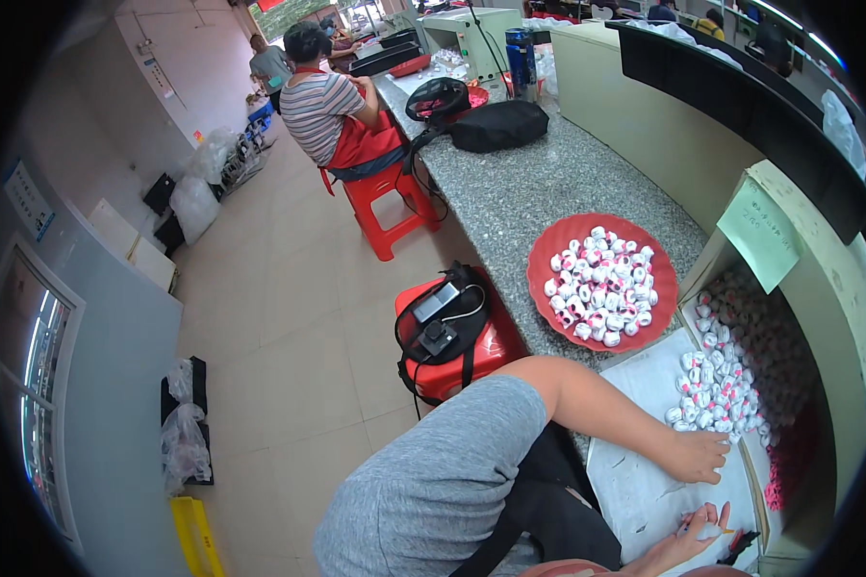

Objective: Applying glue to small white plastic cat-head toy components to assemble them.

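My left hand (695,456) reaches over the white paper (635,481), palm down, beside a heap of small white pieces with pink marks (717,385). Its fingers are curled; whatever they may hold is hidden. Lower down, my right hand (685,544) has its fingers around a small white piece (708,531). A thin yellow-orange tip shows beside that piece. Next to the right hand lies a black and red tool (739,548), too small to tell its kind. A red scalloped plate (541,252) full of similar white and pink pieces stands beyond my left forearm.
Tall cream partitions (635,115) with a black tray (741,96) border the granite bench (491,183) on the right. A green note (758,236) hangs there. A black pouch (500,125) lies farther along. Red stools (481,351) stand left; one seats a person (327,106).
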The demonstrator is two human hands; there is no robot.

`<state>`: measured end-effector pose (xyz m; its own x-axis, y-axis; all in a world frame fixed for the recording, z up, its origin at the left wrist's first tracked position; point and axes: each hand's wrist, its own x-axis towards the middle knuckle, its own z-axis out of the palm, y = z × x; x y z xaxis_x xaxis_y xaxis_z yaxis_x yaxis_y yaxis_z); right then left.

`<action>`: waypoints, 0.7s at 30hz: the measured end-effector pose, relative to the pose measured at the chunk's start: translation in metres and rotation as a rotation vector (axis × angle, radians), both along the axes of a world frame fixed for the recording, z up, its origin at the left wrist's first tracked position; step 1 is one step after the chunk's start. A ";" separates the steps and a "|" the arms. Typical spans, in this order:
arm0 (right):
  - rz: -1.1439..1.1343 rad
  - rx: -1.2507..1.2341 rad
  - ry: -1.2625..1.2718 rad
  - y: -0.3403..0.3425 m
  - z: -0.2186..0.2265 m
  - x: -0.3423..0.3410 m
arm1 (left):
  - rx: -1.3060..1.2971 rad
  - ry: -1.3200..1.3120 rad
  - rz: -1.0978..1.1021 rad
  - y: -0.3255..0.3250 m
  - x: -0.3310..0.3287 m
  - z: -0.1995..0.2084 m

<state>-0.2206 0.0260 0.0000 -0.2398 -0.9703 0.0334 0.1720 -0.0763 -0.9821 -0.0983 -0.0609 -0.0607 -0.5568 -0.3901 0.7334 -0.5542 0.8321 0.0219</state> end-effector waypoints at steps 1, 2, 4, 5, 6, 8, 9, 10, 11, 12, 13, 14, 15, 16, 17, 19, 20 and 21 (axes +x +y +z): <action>0.003 0.002 0.006 0.002 0.000 0.000 | 0.002 0.006 0.003 0.001 -0.001 -0.001; -0.011 -0.024 0.059 0.005 0.001 0.004 | 0.031 -0.003 0.004 0.002 0.001 -0.003; -0.025 -0.040 0.125 0.006 0.002 0.005 | 0.068 0.001 0.003 0.004 0.004 0.000; -0.020 -0.054 0.030 0.006 0.001 0.005 | 0.018 0.029 -0.047 0.006 0.008 0.006; -0.021 -0.065 -0.063 0.008 -0.002 0.003 | -0.030 0.060 -0.100 0.007 0.010 0.010; 0.048 -0.065 -0.080 -0.006 -0.034 -0.023 | 0.061 0.088 -0.127 0.005 0.005 0.013; 0.118 -0.072 -0.108 -0.005 -0.047 -0.035 | 0.144 0.103 -0.153 0.004 0.001 0.013; 0.070 -0.055 -0.084 0.001 -0.042 -0.032 | 0.120 0.106 -0.173 0.002 -0.003 0.017; 0.018 -0.032 -0.048 0.003 -0.033 -0.023 | 0.133 0.223 -0.230 -0.002 -0.005 0.014; 0.061 0.068 -0.047 -0.001 -0.040 -0.027 | 0.369 0.185 -0.151 0.008 0.004 0.026; 0.005 0.169 -0.070 0.000 -0.028 -0.012 | 0.494 0.361 -0.180 0.020 0.016 0.038; 0.103 0.195 -0.016 0.000 -0.019 -0.005 | 0.682 0.438 -0.165 0.029 0.028 0.048; 0.117 0.130 -0.053 0.000 -0.011 0.000 | 0.719 0.503 -0.152 0.036 0.038 0.060; 0.170 0.052 -0.051 -0.001 -0.006 0.002 | 1.049 0.663 -0.112 0.046 0.043 0.074; 0.190 0.041 -0.047 -0.001 -0.008 -0.004 | 1.144 0.793 -0.189 0.048 0.044 0.074; 0.234 0.026 -0.078 -0.003 -0.007 -0.012 | 1.448 1.012 -0.311 0.055 0.046 0.074; 0.254 0.025 -0.106 -0.002 -0.004 -0.013 | 1.497 0.989 -0.353 0.058 0.045 0.071; 0.203 0.041 -0.098 0.000 0.001 -0.013 | 1.588 1.177 -0.418 0.061 0.044 0.068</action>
<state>-0.2339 0.0255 0.0008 -0.0398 -0.9990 -0.0209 0.2750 0.0092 -0.9614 -0.0546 0.0004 0.0071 -0.3671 -0.9282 -0.0603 0.4575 -0.2366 0.8572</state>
